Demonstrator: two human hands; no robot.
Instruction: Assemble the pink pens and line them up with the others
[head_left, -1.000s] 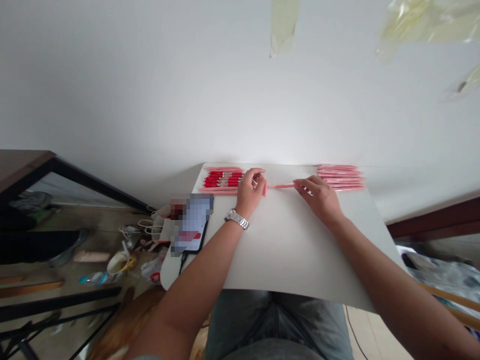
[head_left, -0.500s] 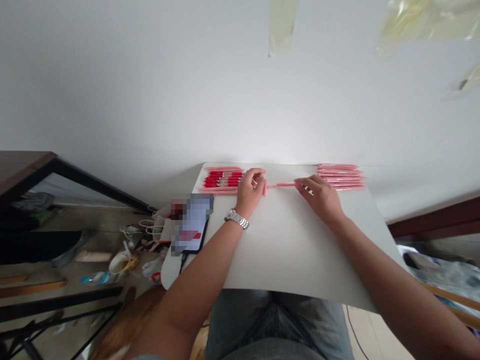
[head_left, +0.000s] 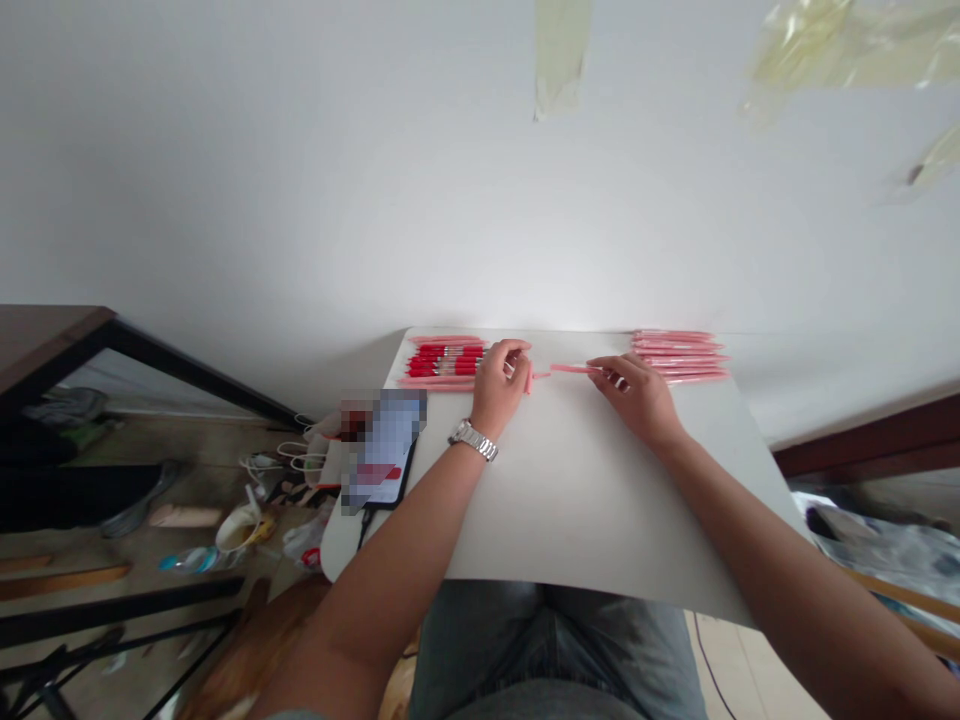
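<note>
My left hand, with a metal watch at the wrist, is closed around a small pink pen part; a thin pink tip sticks out of it to the right. Facing that tip is the end of a slim pink pen tube, pinched in the fingertips of my right hand. The two ends lie very close; whether they touch I cannot tell. Beside my left hand lie red pens with clear middles, between slim pink pieces. Behind my right hand is a stack of pink pens.
The white table stands against a white wall. A phone with a cable lies on its left edge. A dark-framed table, a cup and a bottle are at the left. Plastic bags lie at the lower right.
The pink tube in my right hand has shifted very slightly left and tilted a little. My left hand stays almost in place, still closed on its pink part.
</note>
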